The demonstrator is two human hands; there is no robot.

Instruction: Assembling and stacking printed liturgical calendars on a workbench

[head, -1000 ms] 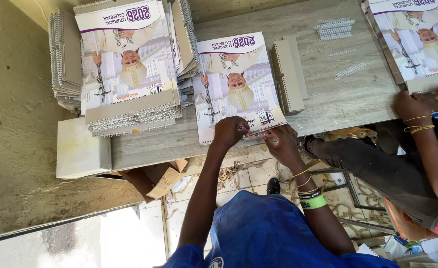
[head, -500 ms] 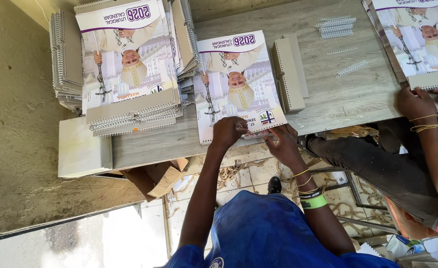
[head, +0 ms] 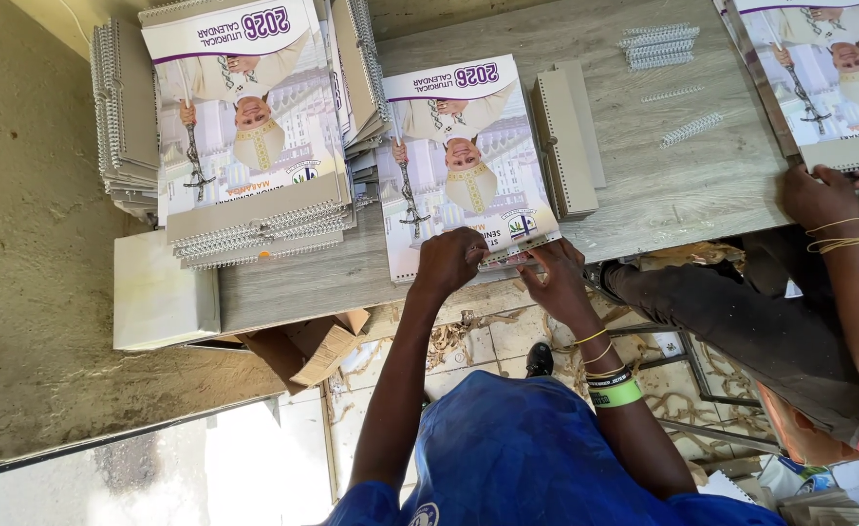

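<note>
As before, both hands [head: 503, 263] on calendar [head: 464, 166].

A calendar [head: 464, 166] lies flat at the near edge of the grey wooden tabletop [head: 683, 185]. The left hand [head: 449, 261] and right hand [head: 554, 273] press on its near edge, close together, fingers curled over the binding holes. Just right of it lies a grey backing board stack [head: 568, 141]. Toward the left edge stands a tall stack of bound calendars [head: 244, 146]. White spiral coils [head: 658, 44] lie near the far edge. At the right corner, a co-worker's hand [head: 819, 195] touches another calendar [head: 829, 68].
</note>
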